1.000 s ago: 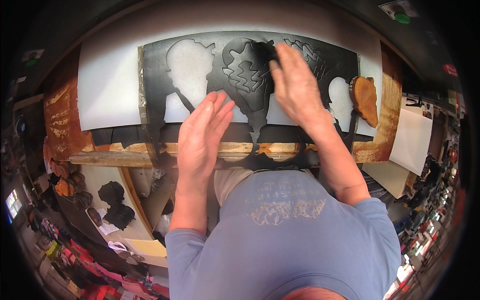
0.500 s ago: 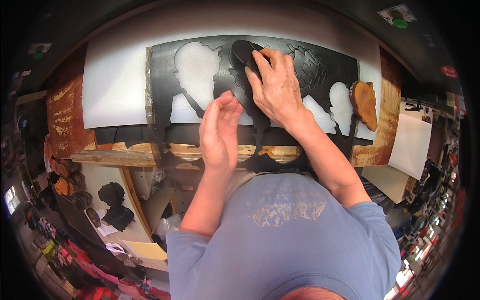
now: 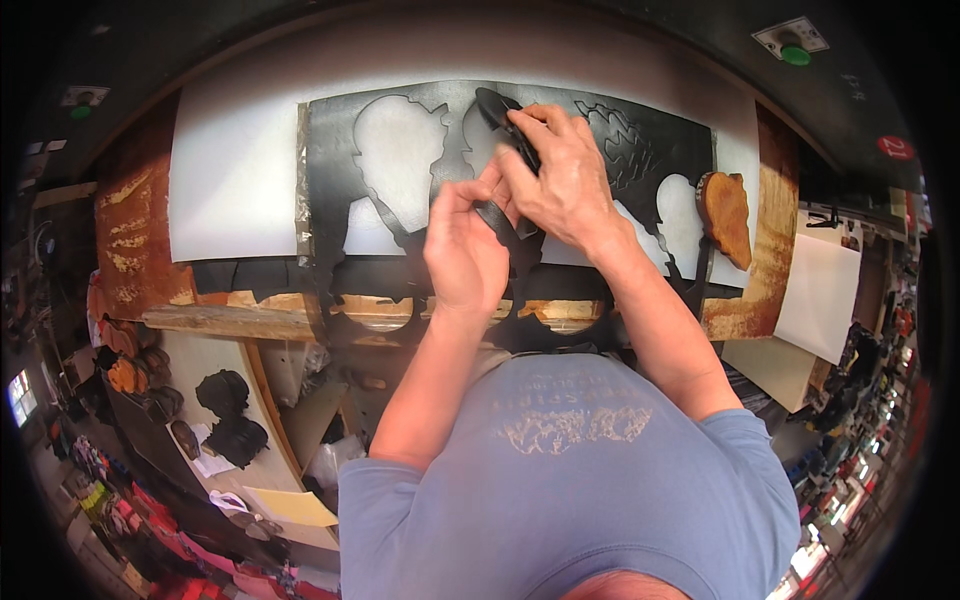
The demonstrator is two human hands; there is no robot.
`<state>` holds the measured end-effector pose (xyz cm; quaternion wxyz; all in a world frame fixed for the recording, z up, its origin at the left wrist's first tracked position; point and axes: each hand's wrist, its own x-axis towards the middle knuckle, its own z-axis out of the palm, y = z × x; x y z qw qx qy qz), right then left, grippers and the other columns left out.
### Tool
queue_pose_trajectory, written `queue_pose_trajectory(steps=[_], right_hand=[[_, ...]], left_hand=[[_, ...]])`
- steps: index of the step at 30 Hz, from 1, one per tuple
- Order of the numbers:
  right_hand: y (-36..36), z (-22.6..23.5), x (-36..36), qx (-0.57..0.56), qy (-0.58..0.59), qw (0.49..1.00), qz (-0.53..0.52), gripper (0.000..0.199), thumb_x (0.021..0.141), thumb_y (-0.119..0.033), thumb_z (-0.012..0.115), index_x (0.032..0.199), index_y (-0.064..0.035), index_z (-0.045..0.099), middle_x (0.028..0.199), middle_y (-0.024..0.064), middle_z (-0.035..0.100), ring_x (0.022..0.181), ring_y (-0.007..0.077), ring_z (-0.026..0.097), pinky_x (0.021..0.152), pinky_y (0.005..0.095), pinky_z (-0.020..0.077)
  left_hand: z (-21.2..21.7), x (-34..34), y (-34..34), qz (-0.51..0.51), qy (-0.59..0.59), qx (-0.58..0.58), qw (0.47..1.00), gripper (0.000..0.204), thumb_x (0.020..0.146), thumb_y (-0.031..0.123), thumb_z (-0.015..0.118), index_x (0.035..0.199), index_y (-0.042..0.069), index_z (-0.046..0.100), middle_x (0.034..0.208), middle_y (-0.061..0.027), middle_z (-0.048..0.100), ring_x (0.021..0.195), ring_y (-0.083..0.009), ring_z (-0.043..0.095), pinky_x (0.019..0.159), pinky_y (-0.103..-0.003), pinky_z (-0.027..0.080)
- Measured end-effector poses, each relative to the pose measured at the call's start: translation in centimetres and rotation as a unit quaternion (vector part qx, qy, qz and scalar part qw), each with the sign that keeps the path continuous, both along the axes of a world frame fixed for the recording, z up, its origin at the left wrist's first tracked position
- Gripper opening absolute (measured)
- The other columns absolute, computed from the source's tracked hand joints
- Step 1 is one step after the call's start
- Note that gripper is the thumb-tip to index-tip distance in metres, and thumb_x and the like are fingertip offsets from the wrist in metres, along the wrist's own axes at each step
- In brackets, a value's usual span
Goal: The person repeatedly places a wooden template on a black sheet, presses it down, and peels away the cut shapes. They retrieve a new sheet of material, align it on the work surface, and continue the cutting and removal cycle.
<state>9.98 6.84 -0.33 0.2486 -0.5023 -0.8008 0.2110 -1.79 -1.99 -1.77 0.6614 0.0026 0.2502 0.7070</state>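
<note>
A black sheet of leather-like material [image 3: 335, 130] lies over a white board [image 3: 235, 190], with several shaped holes cut through it. My right hand [image 3: 568, 185] pinches a black cut-out piece [image 3: 496, 104], which is tilted up off the sheet and leaves a hole showing the board beside it. Close against the right fingers, my left hand [image 3: 465, 245] is curled, its fingertips at the lower part of the piece. A narrow black end [image 3: 493, 217] shows by the left palm. On the sheet's right side rests an orange-brown cutting die [image 3: 725, 215] with a shaped outline.
Overhead is a dark machine beam with green buttons [image 3: 795, 54] [image 3: 80, 111]. A worn brown surface [image 3: 135, 225] borders the board. Cut strips of the sheet hang over the wooden front edge [image 3: 230, 319]. At lower left, a side table [image 3: 275, 440] carries black cut pieces [image 3: 232, 415].
The black piece has been lifted and tilted up from the sheet by my right hand, baring the white hole. My left hand has moved right and up to meet it.
</note>
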Motion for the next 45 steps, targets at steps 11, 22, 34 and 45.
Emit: queue_pose_trajectory(steps=[11,22,34,45], right_hand=[[3.0,-0.8,5.6,-0.283,0.355,0.878,-0.15,0.032,0.1,-0.027,0.067,0.092,0.0046,0.069,0.079,0.0029,0.067,0.07,0.0098,0.059,0.065,0.0296,0.0493],[4.1,-1.6,7.6,-0.361,0.458,0.805,-0.112,0.024,0.095,-0.012,0.077,0.114,0.0018,0.073,0.101,0.0067,0.077,0.084,0.0126,0.072,0.076,0.0286,0.0592],[3.6,2.8,17.2,-0.102,0.486,0.846,-0.196,0.018,0.1,-0.01,0.074,0.114,0.0011,0.075,0.101,0.0081,0.079,0.085,0.0138,0.073,0.077,0.0281,0.0605],[2.1,3.3,13.8,0.075,0.152,0.974,-0.149,0.023,0.096,0.002,0.067,0.117,-0.0013,0.075,0.086,0.0112,0.075,0.073,0.0185,0.066,0.069,0.0326,0.054]], left_hand=[[4.6,-5.4,-2.8,-0.074,0.541,-0.047,0.837,0.038,0.111,0.02,0.058,0.133,-0.01,0.065,0.126,-0.0227,0.073,0.116,-0.0256,0.072,0.106,-0.037,0.056],[-0.3,1.2,4.0,-0.148,0.44,-0.019,0.886,0.057,0.11,0.024,0.061,0.151,-0.013,0.047,0.147,-0.0212,0.061,0.131,-0.0269,0.064,0.115,-0.036,0.049],[1.7,0.3,4.7,-0.175,0.331,-0.057,0.925,0.068,0.107,0.027,0.067,0.154,-0.014,0.04,0.149,-0.0231,0.056,0.127,-0.029,0.065,0.109,-0.037,0.054],[0.4,0.4,5.9,-0.255,0.353,-0.061,0.898,0.036,0.105,0.03,0.068,0.131,0.004,0.071,0.118,-0.0027,0.073,0.104,-0.0117,0.067,0.092,-0.026,0.05]])
